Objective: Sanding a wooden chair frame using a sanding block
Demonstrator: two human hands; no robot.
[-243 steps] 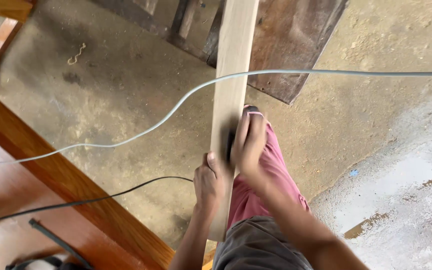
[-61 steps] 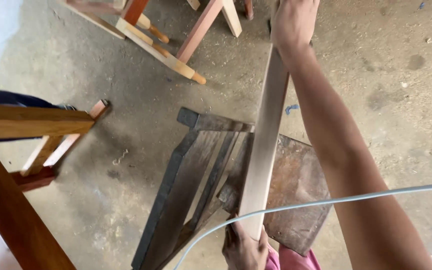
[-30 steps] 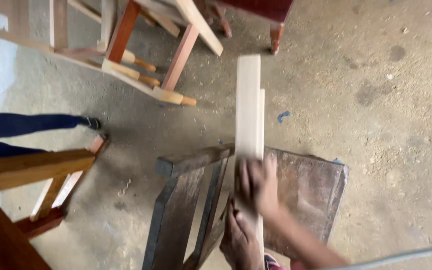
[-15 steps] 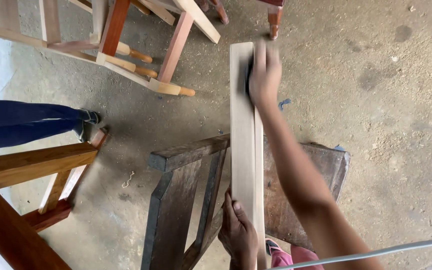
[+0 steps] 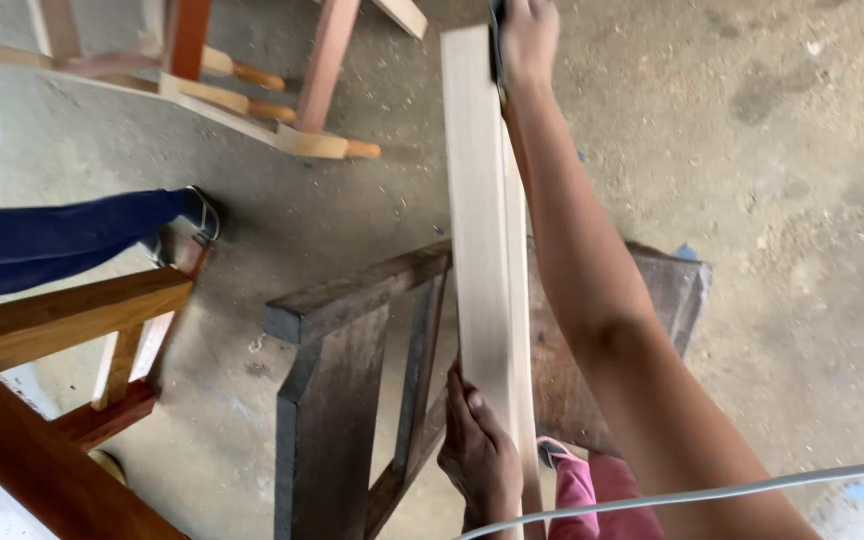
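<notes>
We see the long pale wooden plank (image 5: 479, 210) running away from the left hand (image 5: 480, 455), which grips its near end, to the right hand (image 5: 525, 38), closed around a dark block at its far end.

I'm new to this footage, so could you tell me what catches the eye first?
A long pale plank runs up the middle. The right hand presses something dark near its far end, while the left hand grips its near end. Beneath lies a dark wooden frame; a blue trouser leg enters at left.
</notes>
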